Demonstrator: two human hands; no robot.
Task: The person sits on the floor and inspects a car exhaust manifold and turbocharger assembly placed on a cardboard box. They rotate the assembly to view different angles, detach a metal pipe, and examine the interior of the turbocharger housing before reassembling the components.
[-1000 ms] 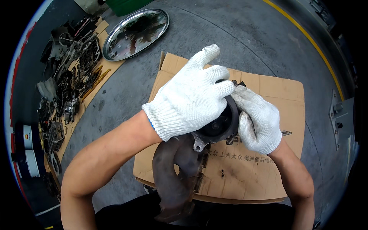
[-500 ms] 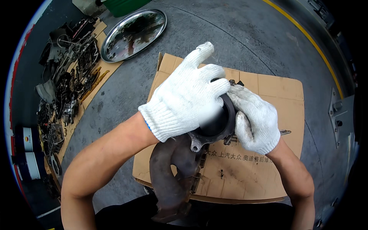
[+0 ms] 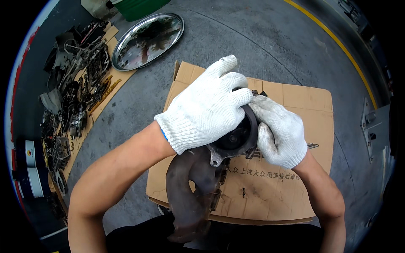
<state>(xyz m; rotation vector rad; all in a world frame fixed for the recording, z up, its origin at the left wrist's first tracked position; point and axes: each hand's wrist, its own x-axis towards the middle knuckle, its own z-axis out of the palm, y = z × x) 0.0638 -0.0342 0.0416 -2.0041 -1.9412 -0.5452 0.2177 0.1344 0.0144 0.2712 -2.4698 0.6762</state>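
A dark metal turbocharger (image 3: 234, 148) with a round open mouth stands over the cardboard, a wheel-like part visible inside it. Joined to it, a curved, rusty brown exhaust manifold (image 3: 181, 192) reaches toward my lap. My left hand (image 3: 209, 105), in a white knitted glove, lies across the far left of the round housing; its middle fingers curl over the rim while the thumb or forefinger points away. At the housing's far right, my right hand (image 3: 280, 130), in a soiled white glove, is closed with its fingertips against the rim. Both sets of fingertips nearly meet there; what lies beneath them is hidden.
A flattened cardboard box (image 3: 270, 198) lies under the work. At the far left stand a shiny oval tray (image 3: 122, 63) and a green tub (image 3: 139, 9). Greasy engine parts (image 3: 76, 99) cover more cardboard on the left, near white-and-blue drums (image 3: 34, 182).
Both hands keep their places on the turbocharger, with only a slight shift of the left hand. The blurred pale patch over the mouth is gone, and the wheel inside now shows.
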